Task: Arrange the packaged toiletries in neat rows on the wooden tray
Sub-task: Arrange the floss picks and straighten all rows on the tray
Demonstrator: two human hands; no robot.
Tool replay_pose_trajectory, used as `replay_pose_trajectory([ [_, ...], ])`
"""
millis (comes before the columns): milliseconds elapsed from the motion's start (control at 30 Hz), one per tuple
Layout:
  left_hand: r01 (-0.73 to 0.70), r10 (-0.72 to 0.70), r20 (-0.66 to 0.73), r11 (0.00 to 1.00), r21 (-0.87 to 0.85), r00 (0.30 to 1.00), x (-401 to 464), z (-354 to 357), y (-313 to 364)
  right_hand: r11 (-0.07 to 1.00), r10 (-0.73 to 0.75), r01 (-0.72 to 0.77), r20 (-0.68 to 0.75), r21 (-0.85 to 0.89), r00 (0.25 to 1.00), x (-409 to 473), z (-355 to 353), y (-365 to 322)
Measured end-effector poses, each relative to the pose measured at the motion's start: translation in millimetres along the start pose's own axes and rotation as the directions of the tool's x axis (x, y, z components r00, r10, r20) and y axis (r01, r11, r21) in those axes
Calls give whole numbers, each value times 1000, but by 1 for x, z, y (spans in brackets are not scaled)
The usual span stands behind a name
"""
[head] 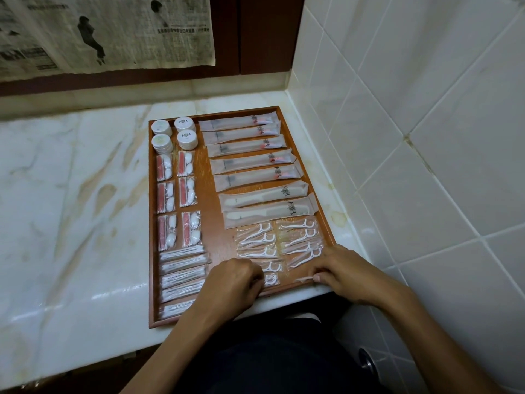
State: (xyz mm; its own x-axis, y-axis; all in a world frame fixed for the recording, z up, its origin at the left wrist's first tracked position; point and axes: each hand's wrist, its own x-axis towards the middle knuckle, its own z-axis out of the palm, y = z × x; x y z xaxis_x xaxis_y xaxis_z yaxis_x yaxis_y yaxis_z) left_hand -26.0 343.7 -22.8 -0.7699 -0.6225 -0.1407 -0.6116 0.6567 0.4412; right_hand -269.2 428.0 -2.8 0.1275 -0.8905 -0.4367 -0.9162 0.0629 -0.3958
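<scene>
The wooden tray [211, 204] lies on the marble counter, filled with packaged toiletries. Round white soaps [174, 135] stand at its far left, pink-and-white sachets [177, 194] below them, and cotton-bud packs [181, 275] at the near left. Long toothbrush packs [250, 150] and two comb packs [267, 204] run across the right side. Clear floss-pick packets [279, 241] lie at the near right. My left hand [235, 280] has curled fingers at a small floss packet [271, 279] by the near rim. My right hand [339, 270] pinches a floss-pick packet [304, 268] at the near right corner.
The marble counter [71, 194] stretches to the left of the tray. A white tiled wall [412, 123] rises close along the tray's right side. A newspaper sheet [108, 29] hangs on the dark back wall. The counter's front edge runs just under my wrists.
</scene>
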Motion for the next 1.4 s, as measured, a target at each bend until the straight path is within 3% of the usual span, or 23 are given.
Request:
replay_pose_trajectory([
  [100,-2,2,7,1000,1,1000,1,1,0,999,17,-18,12,45,1000,0,-6,-2],
  [200,-3,3,9,1000,2,1000,2,1,0,997,39,-33,-75,76,996,1,-6,-1],
  [367,-1,1,23,1000,11,1000,4,2,0,993,63,-79,-187,-83,980,-1,-6,-4],
  [633,-9,9,24,1000,15,1000,5,2,1,999,-18,6,-359,-35,933,-2,0,-8],
  [833,-15,15,36,1000,3,999,5,3,-2,1000,-15,12,-160,-18,987,-1,13,-3],
  [1267,-14,14,40,1000,-19,999,8,4,-2,998,-55,52,-128,-31,990,-15,15,-6],
  [1400,-13,13,44,1000,-20,999,9,4,-3,999,-29,22,-175,-42,984,-17,15,-13],
])
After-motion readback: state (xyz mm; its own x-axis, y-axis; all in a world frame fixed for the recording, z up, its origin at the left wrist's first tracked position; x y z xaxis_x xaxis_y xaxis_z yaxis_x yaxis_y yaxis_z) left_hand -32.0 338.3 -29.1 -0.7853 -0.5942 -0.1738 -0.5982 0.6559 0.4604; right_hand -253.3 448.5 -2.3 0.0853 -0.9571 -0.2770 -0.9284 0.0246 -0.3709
